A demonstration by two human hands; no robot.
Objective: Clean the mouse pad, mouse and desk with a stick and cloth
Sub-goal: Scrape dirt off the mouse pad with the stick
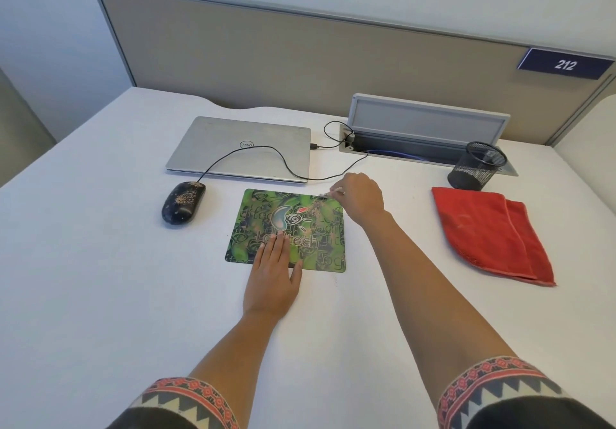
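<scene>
A green patterned mouse pad (310, 225) lies in the middle of the white desk (100, 278). My left hand (275, 275) rests flat on its near edge, fingers together, holding nothing. At the pad's far right corner my right hand (361, 200) pinches a thin pale stick (330, 192), whose tip touches brownish dirt on the pad. A black wired mouse (183, 202), speckled with brown dirt, sits left of the pad. A folded red cloth (490, 232) lies to the right, apart from both hands.
A closed silver laptop (240, 148) lies behind the pad, with the mouse cable (286, 162) running across it to an open cable tray (423, 135). A black mesh pen cup (476, 165) stands behind the cloth. A partition wall borders the desk's back.
</scene>
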